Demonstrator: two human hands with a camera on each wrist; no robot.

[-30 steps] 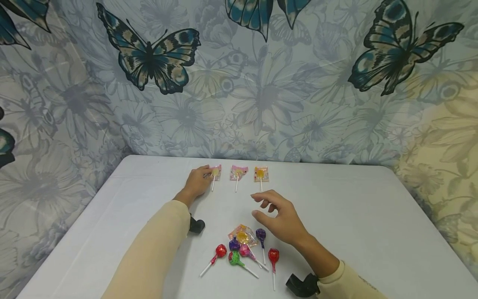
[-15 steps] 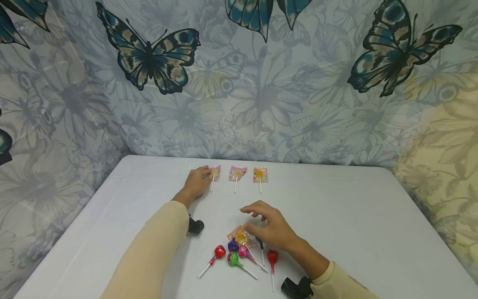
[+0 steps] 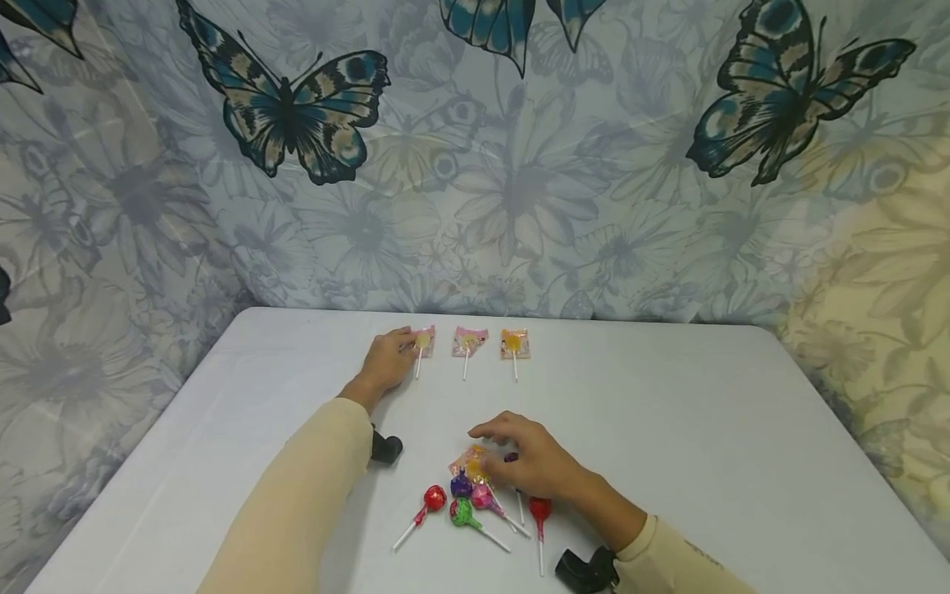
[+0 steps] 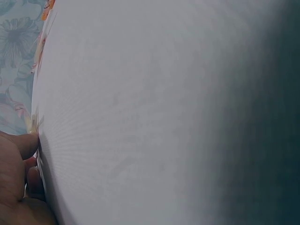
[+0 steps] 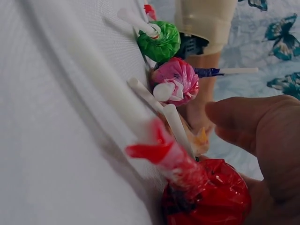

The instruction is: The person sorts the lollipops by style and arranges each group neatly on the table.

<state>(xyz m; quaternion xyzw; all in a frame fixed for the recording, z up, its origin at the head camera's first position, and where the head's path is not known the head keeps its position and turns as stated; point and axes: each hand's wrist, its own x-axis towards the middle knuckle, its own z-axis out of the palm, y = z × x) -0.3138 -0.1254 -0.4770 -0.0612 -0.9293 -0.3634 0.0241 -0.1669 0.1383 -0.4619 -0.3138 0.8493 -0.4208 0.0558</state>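
My left hand (image 3: 387, 361) pinches the edge of a flat-wrapped lollipop (image 3: 425, 340), the leftmost of three in a row at the table's far side. A pink-wrapped lollipop (image 3: 469, 340) and an orange-wrapped one (image 3: 514, 342) lie to its right. Fingers and thumb apart, my right hand (image 3: 538, 458) hovers over the near pile, partly covering an orange clear-wrapped lollipop (image 3: 463, 460) and a dark purple one (image 3: 510, 457). Beside these lie purple (image 3: 461, 485), pink (image 3: 482, 497) and green (image 3: 461, 513) round lollipops. In the right wrist view, a red lollipop (image 5: 211, 197) sits close under that hand.
Another red lollipop (image 3: 434, 497) lies left of the pile, its stick pointing toward me. The white table (image 3: 668, 429) ends at a wall covering (image 3: 519, 198) with flowers and butterflies. Black wrist mounts (image 3: 586, 571) hang beneath both sleeves.
My right hand has moved down and left, from near the far row to over the pile, now covering part of the orange and dark purple lollipops. The left hand stays at its lollipop.
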